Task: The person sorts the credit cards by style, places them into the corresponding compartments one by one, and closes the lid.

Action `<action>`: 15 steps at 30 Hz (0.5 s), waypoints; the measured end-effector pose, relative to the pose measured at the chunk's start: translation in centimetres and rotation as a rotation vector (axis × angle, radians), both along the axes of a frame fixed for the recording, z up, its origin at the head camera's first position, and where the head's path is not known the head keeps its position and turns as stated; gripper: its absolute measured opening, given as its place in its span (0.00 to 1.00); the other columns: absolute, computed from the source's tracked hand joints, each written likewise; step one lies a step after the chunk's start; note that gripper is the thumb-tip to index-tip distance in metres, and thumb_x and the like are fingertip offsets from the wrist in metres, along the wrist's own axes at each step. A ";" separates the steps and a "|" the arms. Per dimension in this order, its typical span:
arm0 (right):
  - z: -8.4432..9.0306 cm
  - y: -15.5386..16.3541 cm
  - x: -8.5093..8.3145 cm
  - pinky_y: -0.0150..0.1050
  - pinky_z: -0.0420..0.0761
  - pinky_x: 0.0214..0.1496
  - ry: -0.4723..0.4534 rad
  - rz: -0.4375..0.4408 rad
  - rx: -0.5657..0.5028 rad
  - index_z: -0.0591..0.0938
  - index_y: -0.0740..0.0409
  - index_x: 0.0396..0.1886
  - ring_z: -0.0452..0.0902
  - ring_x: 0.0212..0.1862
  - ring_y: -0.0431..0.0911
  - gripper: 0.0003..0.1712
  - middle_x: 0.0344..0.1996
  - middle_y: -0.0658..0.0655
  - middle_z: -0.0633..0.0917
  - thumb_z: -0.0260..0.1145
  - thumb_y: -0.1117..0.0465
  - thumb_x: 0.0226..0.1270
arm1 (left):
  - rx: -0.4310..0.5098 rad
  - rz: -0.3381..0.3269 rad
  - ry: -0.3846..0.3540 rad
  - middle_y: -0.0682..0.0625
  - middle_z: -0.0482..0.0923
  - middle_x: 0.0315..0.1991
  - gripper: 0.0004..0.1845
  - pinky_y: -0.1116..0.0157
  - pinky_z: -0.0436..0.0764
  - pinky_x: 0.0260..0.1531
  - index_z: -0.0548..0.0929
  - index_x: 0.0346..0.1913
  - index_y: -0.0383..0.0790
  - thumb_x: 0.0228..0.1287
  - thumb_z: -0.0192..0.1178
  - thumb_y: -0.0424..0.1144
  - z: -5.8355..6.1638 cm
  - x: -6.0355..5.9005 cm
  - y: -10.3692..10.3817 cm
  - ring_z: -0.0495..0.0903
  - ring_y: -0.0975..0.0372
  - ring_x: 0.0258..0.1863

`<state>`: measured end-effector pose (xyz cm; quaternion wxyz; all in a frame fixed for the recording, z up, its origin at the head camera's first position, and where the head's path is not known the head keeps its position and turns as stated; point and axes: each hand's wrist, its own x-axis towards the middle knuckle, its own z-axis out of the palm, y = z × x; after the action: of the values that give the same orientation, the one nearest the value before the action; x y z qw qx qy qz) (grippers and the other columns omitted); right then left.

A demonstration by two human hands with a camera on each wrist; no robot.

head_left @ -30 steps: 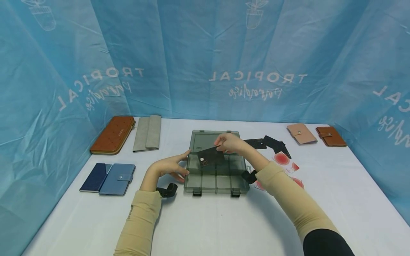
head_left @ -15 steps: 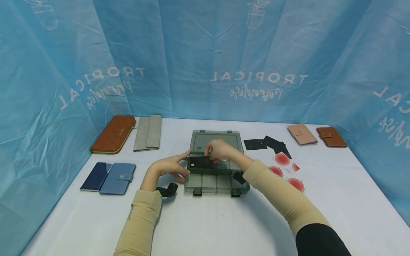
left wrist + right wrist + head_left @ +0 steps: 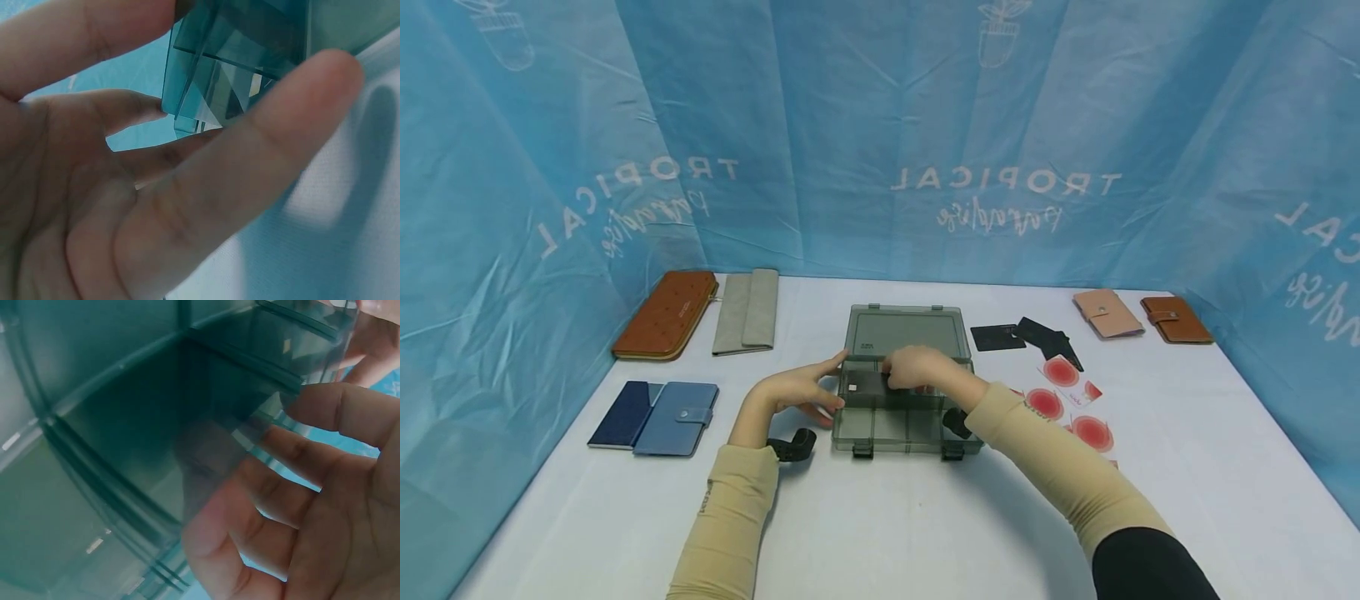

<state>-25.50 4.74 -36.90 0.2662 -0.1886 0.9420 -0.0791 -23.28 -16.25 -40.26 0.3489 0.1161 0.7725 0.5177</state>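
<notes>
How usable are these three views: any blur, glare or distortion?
Head view: evenly lit and sharp, soft shadows under the arms, slight wide-angle bend at the edges. Left wrist view: left hand fills the frame, blurred, with the organizer box corner behind it. Right wrist view: too close, reflections on the tinted plastic, right hand soft.

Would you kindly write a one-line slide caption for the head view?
Right hand lowers a dark card into the open smoky organizer box while the left hand steadies its corner.
</notes>
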 end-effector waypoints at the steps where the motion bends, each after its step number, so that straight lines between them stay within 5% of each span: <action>1: -0.1 0.0 0.0 0.39 0.80 0.26 -0.007 0.005 0.000 0.71 0.53 0.64 0.80 0.33 0.50 0.24 0.59 0.59 0.74 0.52 0.60 0.69 | 0.001 0.001 0.002 0.35 0.39 0.71 0.50 0.56 0.83 0.38 0.36 0.74 0.52 0.60 0.59 0.29 0.0 0.0 0.0 0.79 0.54 0.39; 6: -0.2 0.6 0.0 0.38 0.77 0.26 -0.047 0.026 -0.049 0.70 0.55 0.65 0.78 0.31 0.49 0.25 0.58 0.58 0.75 0.52 0.59 0.68 | -0.006 0.007 0.008 0.35 0.40 0.71 0.50 0.57 0.83 0.38 0.36 0.74 0.52 0.60 0.59 0.29 -0.1 0.0 0.1 0.79 0.53 0.38; 11: 1.4 3.4 -1.1 0.39 0.73 0.26 -0.105 -0.036 -0.369 0.74 0.58 0.60 0.76 0.33 0.54 0.22 0.42 0.59 0.81 0.52 0.56 0.70 | -0.010 0.004 0.007 0.35 0.39 0.71 0.49 0.56 0.83 0.39 0.36 0.74 0.52 0.61 0.58 0.29 0.0 0.1 0.0 0.79 0.53 0.40; 15: 2.6 7.1 -3.0 0.49 0.76 0.37 -0.010 -0.156 -0.575 0.76 0.61 0.56 0.75 0.41 0.61 0.19 0.42 0.65 0.80 0.53 0.57 0.70 | -0.016 0.006 0.009 0.36 0.39 0.72 0.49 0.56 0.83 0.39 0.36 0.74 0.53 0.61 0.59 0.29 0.0 0.1 0.0 0.79 0.53 0.40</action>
<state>-28.48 11.83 -34.33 0.1995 -0.1829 0.8912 -0.3639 -23.16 -16.28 -40.26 0.3449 0.1132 0.7785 0.5121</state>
